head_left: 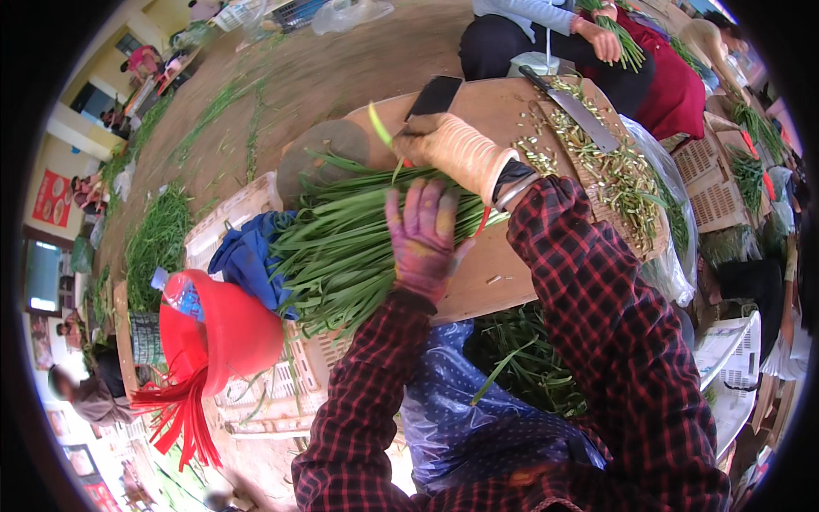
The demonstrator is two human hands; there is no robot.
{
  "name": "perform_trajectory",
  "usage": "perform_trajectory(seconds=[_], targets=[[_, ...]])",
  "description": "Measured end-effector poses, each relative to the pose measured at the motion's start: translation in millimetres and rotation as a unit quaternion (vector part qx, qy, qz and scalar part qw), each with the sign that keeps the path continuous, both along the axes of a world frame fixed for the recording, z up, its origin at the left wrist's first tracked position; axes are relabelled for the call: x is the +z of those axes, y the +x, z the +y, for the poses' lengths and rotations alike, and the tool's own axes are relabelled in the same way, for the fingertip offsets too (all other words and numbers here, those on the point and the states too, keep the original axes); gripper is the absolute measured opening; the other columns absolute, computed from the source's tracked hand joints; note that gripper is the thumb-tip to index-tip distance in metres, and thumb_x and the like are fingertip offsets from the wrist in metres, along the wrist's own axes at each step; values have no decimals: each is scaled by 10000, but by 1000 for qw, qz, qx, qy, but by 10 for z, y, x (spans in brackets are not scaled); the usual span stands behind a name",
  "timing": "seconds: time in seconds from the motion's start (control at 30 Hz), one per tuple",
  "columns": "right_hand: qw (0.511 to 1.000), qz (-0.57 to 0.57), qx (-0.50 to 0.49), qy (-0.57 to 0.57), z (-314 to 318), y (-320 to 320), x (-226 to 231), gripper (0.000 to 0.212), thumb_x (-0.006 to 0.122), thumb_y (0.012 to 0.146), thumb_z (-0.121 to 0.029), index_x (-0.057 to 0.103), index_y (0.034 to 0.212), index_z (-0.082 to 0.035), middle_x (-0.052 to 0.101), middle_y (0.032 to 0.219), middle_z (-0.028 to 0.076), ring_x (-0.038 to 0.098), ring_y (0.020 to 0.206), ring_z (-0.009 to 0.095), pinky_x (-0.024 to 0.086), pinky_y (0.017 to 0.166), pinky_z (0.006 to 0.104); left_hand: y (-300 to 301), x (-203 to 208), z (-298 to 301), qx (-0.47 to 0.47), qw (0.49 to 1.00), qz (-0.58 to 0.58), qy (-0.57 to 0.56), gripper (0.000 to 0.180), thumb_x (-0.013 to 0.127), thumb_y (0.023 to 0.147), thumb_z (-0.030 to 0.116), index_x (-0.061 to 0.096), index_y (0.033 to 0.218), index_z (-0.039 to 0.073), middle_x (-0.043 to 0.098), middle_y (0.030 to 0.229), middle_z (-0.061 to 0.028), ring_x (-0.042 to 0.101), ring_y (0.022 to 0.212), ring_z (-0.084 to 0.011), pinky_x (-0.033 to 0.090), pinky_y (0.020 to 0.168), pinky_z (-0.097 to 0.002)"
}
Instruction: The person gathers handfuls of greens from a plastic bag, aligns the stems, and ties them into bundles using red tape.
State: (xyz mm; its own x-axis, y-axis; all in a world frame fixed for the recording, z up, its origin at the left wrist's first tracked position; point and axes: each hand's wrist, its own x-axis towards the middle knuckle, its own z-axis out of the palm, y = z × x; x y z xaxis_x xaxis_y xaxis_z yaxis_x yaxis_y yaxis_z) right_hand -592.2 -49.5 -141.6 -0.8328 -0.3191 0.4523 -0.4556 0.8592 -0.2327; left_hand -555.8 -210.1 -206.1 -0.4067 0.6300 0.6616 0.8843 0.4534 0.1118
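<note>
A thick bundle of green chives (341,243) lies across the wooden board (478,294), leaf tips to the left. A red band (484,222) shows at its right side. My left hand (424,232), in a stained pink-purple glove, rests on the bundle with its fingers stretched over the leaves and the thumb apart. Just above it, my right hand (444,147), in a pale glove with a ribbed cuff, is closed on a yellowed leaf (379,125) that sticks out past the fingers. Its fingertips are partly hidden.
A knife (580,115) lies among chopped stem ends (627,179) at the right. A dark, phone-like slab (435,96) lies at the board's far edge. Left are a blue cloth (253,256) and a red bucket (247,328) with red strips (189,418). Another person (554,38) sits opposite.
</note>
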Motion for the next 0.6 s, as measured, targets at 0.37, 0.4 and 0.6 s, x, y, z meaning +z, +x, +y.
perform_trajectory(seconds=[0.37,0.4,0.6], targets=[[708,-162,31,-686,101,725,345,313,548,974,-242,607,1111,33,625,872,36,590,791,112,474,719,235,-6,-137,-126,61,994,-91,21,1014,837,544,427,369,1336,0,395,1373,-206,412,1266,-377,353,1017,-514],[693,-156,62,-701,154,758,354,305,549,974,-243,609,1102,27,626,877,39,595,806,114,473,732,231,-3,-137,-105,70,993,-91,-9,1042,824,546,468,359,1354,2,395,1387,-200,410,1275,-367,342,1025,-510],[633,-100,89,-762,505,1031,304,305,564,963,-269,563,1130,-13,613,962,50,605,922,181,488,790,301,-20,-200,-103,104,985,-85,-111,1082,783,586,557,329,1402,10,387,1428,-162,378,1315,-330,306,1051,-495]])
